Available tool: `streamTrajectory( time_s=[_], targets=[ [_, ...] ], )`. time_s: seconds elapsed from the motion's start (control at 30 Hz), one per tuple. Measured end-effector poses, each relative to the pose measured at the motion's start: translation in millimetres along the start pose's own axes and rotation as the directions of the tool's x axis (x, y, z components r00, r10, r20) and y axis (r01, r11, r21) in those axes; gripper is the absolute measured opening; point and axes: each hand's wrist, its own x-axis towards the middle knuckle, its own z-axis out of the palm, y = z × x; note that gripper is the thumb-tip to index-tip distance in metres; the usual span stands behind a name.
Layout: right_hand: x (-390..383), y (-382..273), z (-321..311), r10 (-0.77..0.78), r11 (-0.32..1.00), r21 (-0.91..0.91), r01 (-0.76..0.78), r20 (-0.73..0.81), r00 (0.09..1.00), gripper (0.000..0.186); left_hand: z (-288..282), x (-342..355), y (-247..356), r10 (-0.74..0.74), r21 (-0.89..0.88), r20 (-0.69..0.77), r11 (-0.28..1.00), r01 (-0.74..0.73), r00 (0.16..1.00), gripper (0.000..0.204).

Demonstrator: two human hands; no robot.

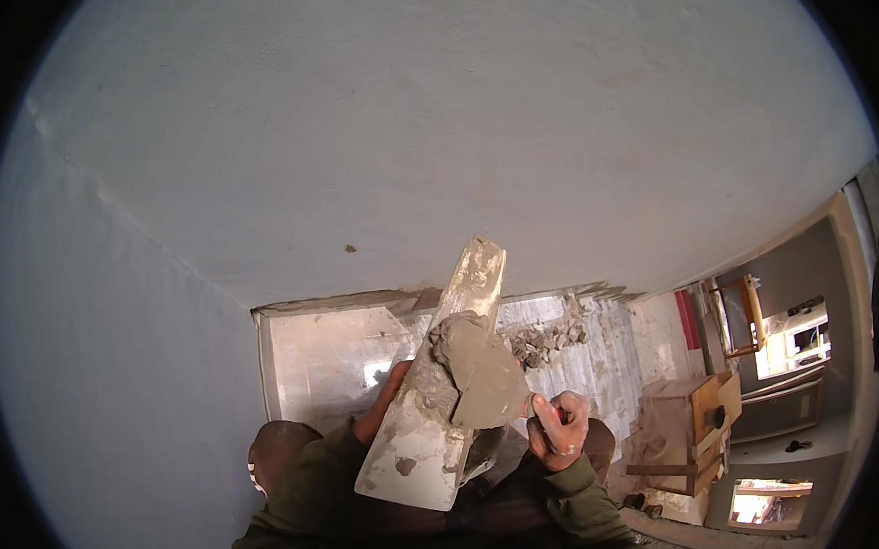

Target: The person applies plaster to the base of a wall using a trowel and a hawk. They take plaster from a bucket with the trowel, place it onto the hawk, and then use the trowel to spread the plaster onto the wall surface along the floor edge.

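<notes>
And the right hand (560, 432) is clamped on the trowel (494, 388), its grey-smeared blade lying over the mortar (447, 347) around the middle of the long board (409, 457) and jutting past the board's right edge! The left hand (385, 400) is at the left edge, fingers hidden behind, so I can't tell how they close. Rubble (545, 344) lies on the floor (606, 343) beyond the right edge.

The left grip (381, 405) holds a long, whitish flat board (412, 456); the right grip (562, 429) holds a grey-bladed trowel (494, 388) against lumpy grey mortar (451, 341) on it.
</notes>
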Motion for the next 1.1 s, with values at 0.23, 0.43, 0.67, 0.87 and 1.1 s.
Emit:
streamTrajectory(
  time_s=[0.23, 0.43, 0.67, 0.87, 1.1],
  targets=[
    [-17, 18, -40, 0.255, 0.963, 0.068, -0.259, 0.061, 0.965, 0.042, 12, -4, 9, 0.039, -0.198, 0.029, 0.98, -0.033, 0.999, 0.044],
    [-29, 28, -37, 0.384, 0.83, 0.237, -0.505, 0.415, 0.825, 0.035, 22, -13, 16, 0.123, -0.139, -0.057, 0.982, -0.13, 0.991, 0.044],
    [-49, 49, 16, 0.352, 0.923, -0.114, -0.367, 0.636, 0.687, 0.033, 23, -14, 24, 0.155, -0.133, -0.064, 0.978, -0.162, 0.986, 0.044],
    [-55, 54, 61, 0.237, 0.935, -0.344, 0.081, 0.78, 0.58, 0.037, 19, -19, 26, 0.161, -0.124, -0.092, 0.977, -0.171, 0.983, 0.045],
    [-63, 53, 81, 0.246, 0.929, -0.352, 0.115, 0.818, 0.519, 0.037, 9, -21, 24, 0.187, -0.143, -0.133, 0.968, -0.206, 0.973, 0.049]
  ],
)
